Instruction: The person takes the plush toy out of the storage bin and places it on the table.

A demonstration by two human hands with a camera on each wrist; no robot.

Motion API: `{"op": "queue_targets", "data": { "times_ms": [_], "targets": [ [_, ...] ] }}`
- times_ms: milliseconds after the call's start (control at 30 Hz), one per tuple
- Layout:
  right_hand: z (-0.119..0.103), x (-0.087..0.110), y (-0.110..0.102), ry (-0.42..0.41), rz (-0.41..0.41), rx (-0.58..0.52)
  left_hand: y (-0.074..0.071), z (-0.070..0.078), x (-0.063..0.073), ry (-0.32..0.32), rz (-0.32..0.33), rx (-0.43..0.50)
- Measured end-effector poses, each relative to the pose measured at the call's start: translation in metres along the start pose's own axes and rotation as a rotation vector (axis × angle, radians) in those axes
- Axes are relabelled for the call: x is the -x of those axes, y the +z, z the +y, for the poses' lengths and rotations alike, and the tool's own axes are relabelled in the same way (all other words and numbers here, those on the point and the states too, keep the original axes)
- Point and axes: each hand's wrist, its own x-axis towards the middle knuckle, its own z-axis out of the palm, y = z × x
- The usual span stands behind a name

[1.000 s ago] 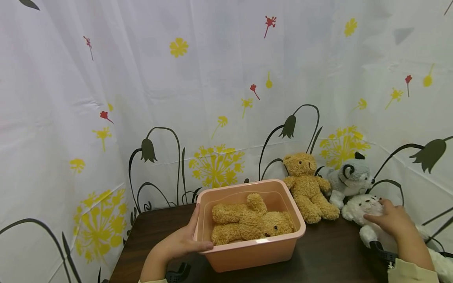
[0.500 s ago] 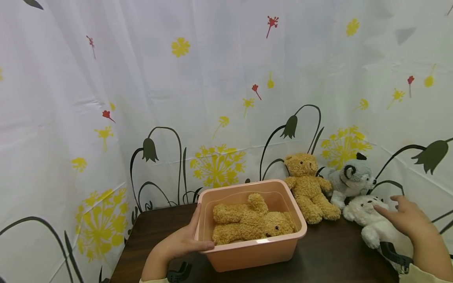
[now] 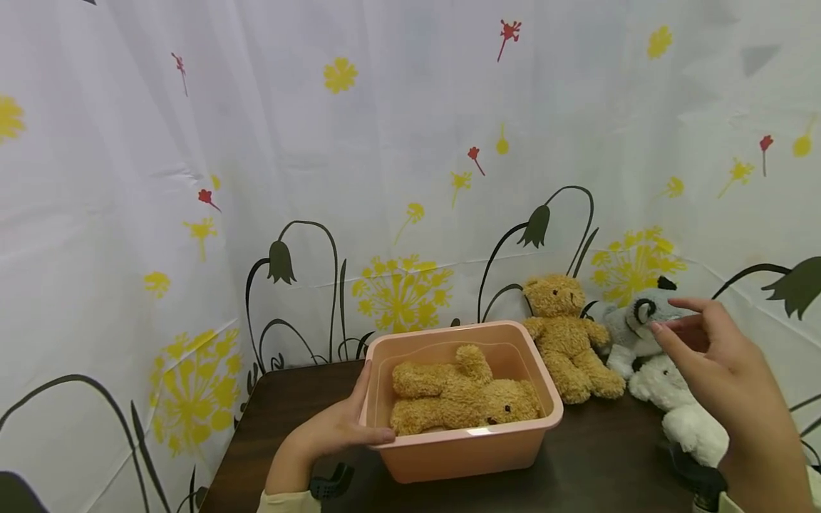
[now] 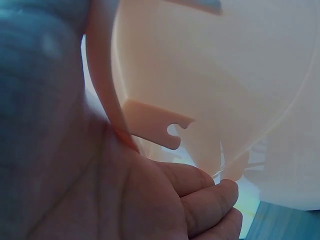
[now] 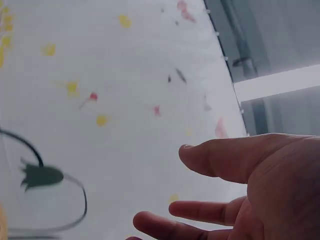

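Note:
My left hand [image 3: 333, 431] holds the left end of a peach plastic bin [image 3: 471, 456] at the near corner. Its thumb lies on the rim, and the left wrist view shows the other fingers beneath the rim against the outer wall [image 4: 200, 60]. Inside the bin a golden-brown teddy bear [image 3: 449, 399] lies on its side, head to the right. My right hand [image 3: 737, 370] is raised in the air, thumb and fingers apart with nothing between them. In the head view it overlaps a white plush toy [image 3: 695, 431] and a grey-and-white plush animal [image 3: 631, 320].
A second golden-brown teddy bear [image 3: 564, 342] sits just right of the bin, beside the grey plush. All stand on a dark wooden table [image 3: 288, 399]. Behind hangs a white curtain [image 3: 410, 142] printed with flowers.
My right hand has left the white plush toy, rising up and forward from it. My left hand stays on the bin. The head view has shifted slightly.

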Motion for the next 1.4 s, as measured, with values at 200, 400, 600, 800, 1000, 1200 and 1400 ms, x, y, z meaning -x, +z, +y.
{"op": "queue_targets", "data": {
  "times_ms": [200,400,600,800,1000,1200,1400],
  "targets": [
    [-0.048,-0.023,0.012,-0.106,-0.054,-0.025,0.001,-0.002,0.001,-0.003,-0.005,-0.015],
    [-0.092,-0.072,0.048,-0.153,-0.208,-0.052,-0.001,0.001,0.000,-0.016,0.013,-0.055],
    [-0.102,-0.112,0.115,-0.126,-0.446,-0.167,0.000,0.001,0.000,-0.016,0.007,-0.044],
    [-0.102,-0.128,0.175,0.061,-0.725,-0.126,0.001,0.001,0.001,-0.019,0.013,-0.045],
    [-0.095,-0.129,0.209,0.175,-0.968,0.136,-0.001,0.002,0.002,-0.012,0.017,-0.054],
    [-0.087,-0.124,0.222,0.276,-1.030,0.294,-0.001,0.001,0.002,0.001,0.016,-0.059],
    [-0.085,-0.120,0.231,0.117,-1.185,0.643,-0.001,0.003,0.002,-0.013,0.029,-0.096]
  ]
}}
